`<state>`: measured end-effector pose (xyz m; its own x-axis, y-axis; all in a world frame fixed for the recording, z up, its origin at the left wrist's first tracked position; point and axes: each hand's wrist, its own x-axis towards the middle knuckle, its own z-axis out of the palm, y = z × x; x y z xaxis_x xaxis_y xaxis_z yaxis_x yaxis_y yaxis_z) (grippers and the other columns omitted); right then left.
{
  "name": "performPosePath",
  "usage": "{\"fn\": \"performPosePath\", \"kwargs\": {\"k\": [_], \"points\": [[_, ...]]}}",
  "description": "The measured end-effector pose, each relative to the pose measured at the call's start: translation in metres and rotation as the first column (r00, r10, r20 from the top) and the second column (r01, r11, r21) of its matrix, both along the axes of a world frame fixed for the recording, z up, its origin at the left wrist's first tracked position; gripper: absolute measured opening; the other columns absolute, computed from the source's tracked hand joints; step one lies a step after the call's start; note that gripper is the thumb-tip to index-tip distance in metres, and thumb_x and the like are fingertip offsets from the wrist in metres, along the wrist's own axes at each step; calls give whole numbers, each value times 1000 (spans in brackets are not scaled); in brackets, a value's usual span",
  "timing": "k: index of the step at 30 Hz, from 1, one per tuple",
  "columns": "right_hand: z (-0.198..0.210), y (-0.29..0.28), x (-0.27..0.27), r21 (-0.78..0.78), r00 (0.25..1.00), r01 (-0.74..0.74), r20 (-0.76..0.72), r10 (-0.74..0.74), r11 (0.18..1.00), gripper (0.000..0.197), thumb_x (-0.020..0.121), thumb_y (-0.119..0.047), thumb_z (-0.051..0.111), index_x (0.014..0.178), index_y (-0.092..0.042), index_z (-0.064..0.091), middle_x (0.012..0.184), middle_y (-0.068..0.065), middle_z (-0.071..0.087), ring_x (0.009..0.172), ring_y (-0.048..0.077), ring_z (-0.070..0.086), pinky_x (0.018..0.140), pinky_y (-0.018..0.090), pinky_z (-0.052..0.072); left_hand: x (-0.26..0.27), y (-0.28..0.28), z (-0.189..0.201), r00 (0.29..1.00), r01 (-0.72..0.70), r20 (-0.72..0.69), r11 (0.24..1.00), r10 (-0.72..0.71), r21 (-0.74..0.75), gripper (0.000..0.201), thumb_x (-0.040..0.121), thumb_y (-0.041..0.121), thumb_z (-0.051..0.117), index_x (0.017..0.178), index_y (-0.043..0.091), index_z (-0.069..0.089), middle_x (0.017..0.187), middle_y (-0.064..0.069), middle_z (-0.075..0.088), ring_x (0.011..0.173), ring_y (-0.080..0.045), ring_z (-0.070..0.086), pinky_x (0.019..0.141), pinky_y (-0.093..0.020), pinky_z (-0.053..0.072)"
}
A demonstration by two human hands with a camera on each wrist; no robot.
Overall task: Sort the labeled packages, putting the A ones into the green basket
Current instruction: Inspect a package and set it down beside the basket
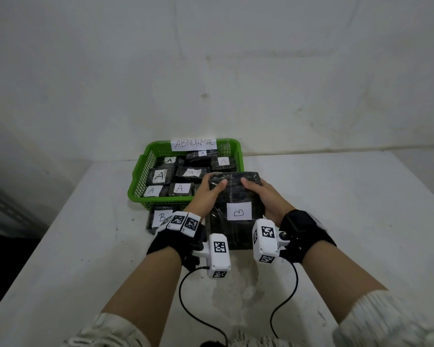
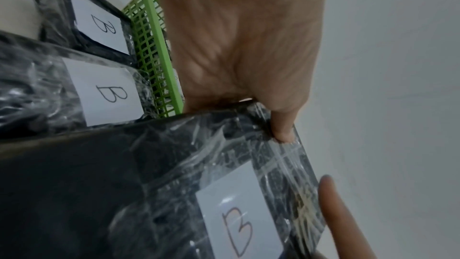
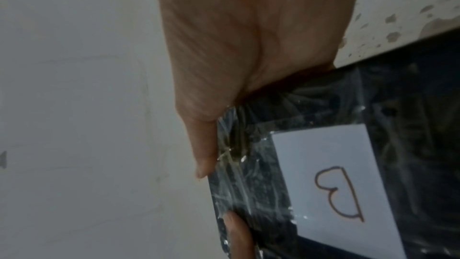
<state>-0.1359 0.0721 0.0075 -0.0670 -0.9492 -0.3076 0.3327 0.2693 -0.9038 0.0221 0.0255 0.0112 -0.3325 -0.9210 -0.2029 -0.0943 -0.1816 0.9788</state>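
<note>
Both hands hold a large black plastic-wrapped package [image 1: 236, 196] with a white label marked B [image 1: 239, 211], just in front of the green basket [image 1: 138, 176]. My left hand [image 1: 209, 194] grips its left edge, thumb on top. My right hand [image 1: 262, 196] grips the right edge the same way. The basket holds several black packages labelled A [image 1: 159, 175]. In the left wrist view the held package [image 2: 174, 164] sits above two other B packages [image 2: 109, 94] [image 2: 99, 23] beside the basket [image 2: 154, 52]. The right wrist view shows my thumb on the held package [image 3: 248, 184].
A paper sign reading ABNORMAL [image 1: 193, 144] is fixed to the basket's far rim. One B package [image 1: 161, 219] lies on the white table [image 1: 348, 209] by the basket's near wall. A pale wall stands behind. Cables run from both wrist cameras toward me.
</note>
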Motion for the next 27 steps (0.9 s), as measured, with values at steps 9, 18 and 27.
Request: {"fn": "performPosePath", "kwargs": {"k": [9,18,27], "points": [[10,-4,3,28,997,71,-20,-70,997,42,90,-21,62,127,-5,50,119,19,64,106,35,64,97,50,49,0,-4,1,1000,-11,-19,1000,11,4,27,97,28,45,124,22,42,124,-14,58,113,-28,58,102,-47,44],[33,-4,3,-81,980,149,-123,-159,985,44,95,-51,44,126,-20,49,117,0,63,105,16,60,85,35,50,-9,3,6,985,43,175,983,-12,-176,42,90,40,55,128,36,40,137,-8,26,128,-26,34,110,-40,32],[33,-6,-1,-227,959,116,-227,-168,967,35,87,-2,63,119,-16,59,93,1,56,84,13,58,65,20,49,-6,-1,19,966,3,-257,997,16,75,66,75,36,73,130,12,47,123,-13,62,110,-27,63,97,-43,48]]}}
